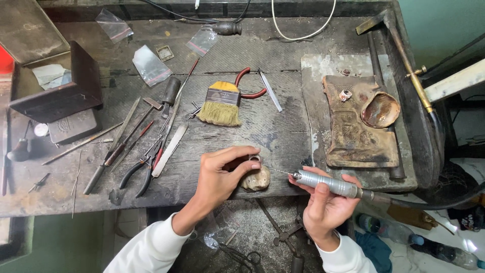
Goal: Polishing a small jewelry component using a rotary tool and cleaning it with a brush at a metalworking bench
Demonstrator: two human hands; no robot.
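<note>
Silver ring (254, 158) sits pinched in the left hand (220, 177) fingertips over a lumpy peg (256, 179), just left of the drill handpiece (326, 184) gripped by the right hand (326, 205).

Your silver-grey rotary handpiece (326, 184) gleams, your sleeves (151, 247) are white. The worktop (262, 131) is dark, scuffed grey; the brush (221, 103) shows straw-yellow bristles, the pliers (143, 169) black-and-red grips, the slab (353, 126) rusty brown.
</note>
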